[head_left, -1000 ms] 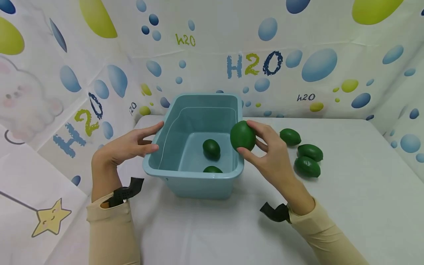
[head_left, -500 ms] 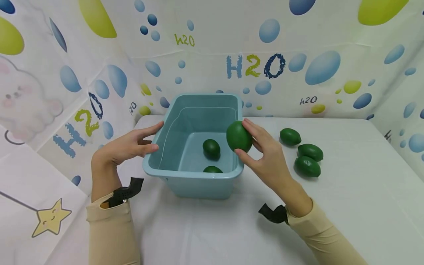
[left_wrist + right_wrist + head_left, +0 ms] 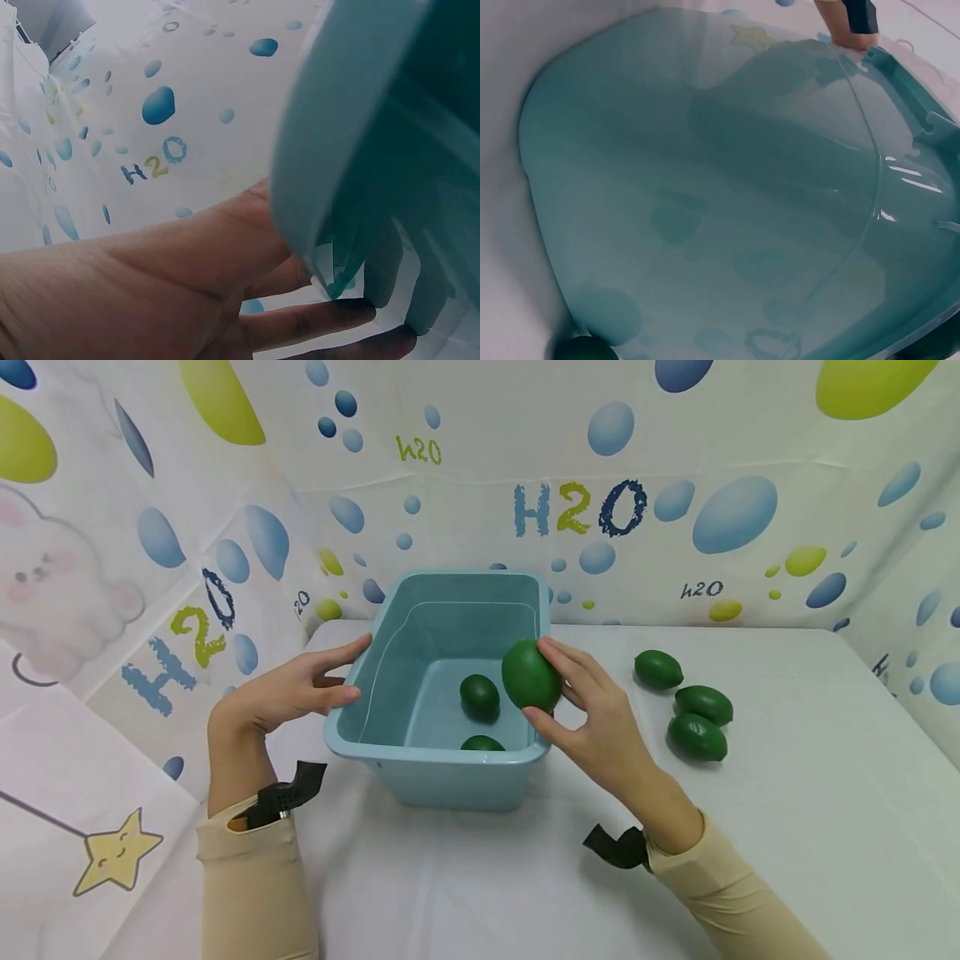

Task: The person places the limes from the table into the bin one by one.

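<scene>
A teal plastic bin (image 3: 442, 772) stands on the white table. My right hand (image 3: 546, 681) grips a dark green oval fruit (image 3: 528, 675) with fingers and thumb, just inside the bin's right rim and above its floor. Two more green fruits (image 3: 479, 696) (image 3: 482, 743) lie in the bin. My left hand (image 3: 300, 685) rests against the bin's left side, fingers straight and thumb at the rim. In the left wrist view the fingers (image 3: 307, 322) lie along the bin wall (image 3: 345, 135). The right wrist view looks into the bin (image 3: 705, 187), with one fruit (image 3: 581, 349) at its bottom edge.
Three green fruits (image 3: 658, 668) (image 3: 703, 704) (image 3: 697, 737) lie on the table (image 3: 787, 827) to the right of the bin. Printed backdrop walls with "H2O" and droplets (image 3: 577, 506) enclose the table at the back and on both sides.
My right hand has carried the green fruit leftward, from over the bin's right rim to inside it. The left hand and bin have stayed put.
</scene>
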Demonstrator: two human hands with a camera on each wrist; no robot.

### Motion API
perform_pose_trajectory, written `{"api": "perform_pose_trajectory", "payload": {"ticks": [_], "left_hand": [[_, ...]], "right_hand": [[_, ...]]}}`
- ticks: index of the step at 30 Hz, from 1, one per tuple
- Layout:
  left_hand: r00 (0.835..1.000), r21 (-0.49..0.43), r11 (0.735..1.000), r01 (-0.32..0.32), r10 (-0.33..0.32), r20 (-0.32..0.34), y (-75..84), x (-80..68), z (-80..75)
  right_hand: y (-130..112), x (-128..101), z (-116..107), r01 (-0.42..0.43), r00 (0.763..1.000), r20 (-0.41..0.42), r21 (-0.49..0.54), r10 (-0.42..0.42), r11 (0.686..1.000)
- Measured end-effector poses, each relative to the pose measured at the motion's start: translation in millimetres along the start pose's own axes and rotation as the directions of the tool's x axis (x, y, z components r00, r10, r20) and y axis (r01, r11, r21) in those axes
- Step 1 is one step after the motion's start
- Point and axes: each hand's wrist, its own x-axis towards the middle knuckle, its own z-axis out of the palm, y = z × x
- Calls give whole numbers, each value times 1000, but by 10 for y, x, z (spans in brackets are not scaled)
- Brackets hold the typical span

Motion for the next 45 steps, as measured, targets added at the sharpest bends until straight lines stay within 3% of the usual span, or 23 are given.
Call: {"api": "perform_pose_trajectory", "payload": {"ticks": [10,14,35,45], "left_hand": [[1000,12,1000,15,-15,-12,-8,-7,5],[1000,19,1000,19,-19,-15,-6,-6,12],[1000,17,1000,22,-22,-6,-46,2,13],[1000,29,999,12,-12,9,-46,4,-4]], "right_hand": [[28,-15,28,39,998,40,14,-40,999],[37,-16,6,43,999,31,-24,-42,999],[302,16,-181,-96,995,-45,-150,90,984],[500,38,-478,-217,973,-125,-198,195,956]]}}
